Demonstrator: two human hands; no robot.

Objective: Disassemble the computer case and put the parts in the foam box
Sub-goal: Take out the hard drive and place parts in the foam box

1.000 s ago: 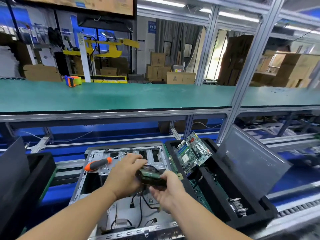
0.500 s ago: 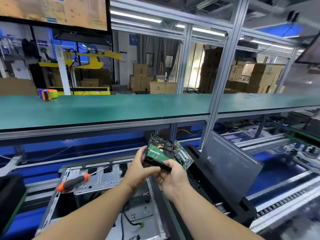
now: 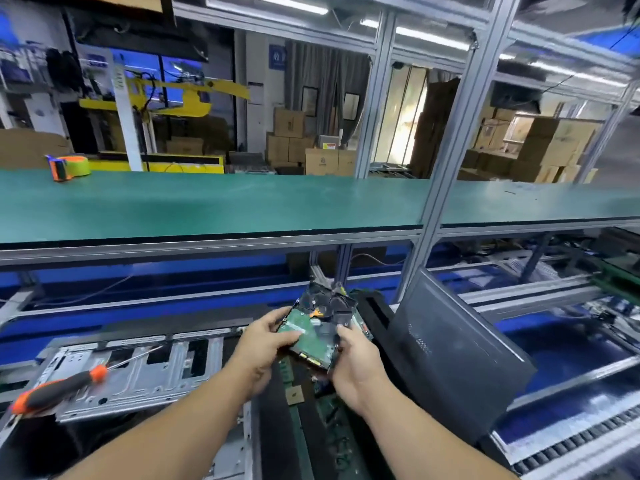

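Observation:
A hard drive (image 3: 318,327) with a green circuit board facing me is held in the air by both hands. My left hand (image 3: 258,344) grips its left edge and my right hand (image 3: 353,358) grips its right and lower edge. The drive hangs over the near-left part of the black foam box (image 3: 381,320). The open metal computer case (image 3: 138,372) lies at lower left. A circuit board lies inside the box beneath my hands, mostly hidden.
An orange and black screwdriver (image 3: 59,388) lies on the case's drive cage. A dark grey side panel (image 3: 457,355) leans in the foam box at right. A green shelf (image 3: 242,202) with a tape dispenser (image 3: 67,167) runs above. Roller conveyor at lower right.
Both hands lifted the hard drive out of the case and carried it to the right, over the foam box. The view has swung right with them.

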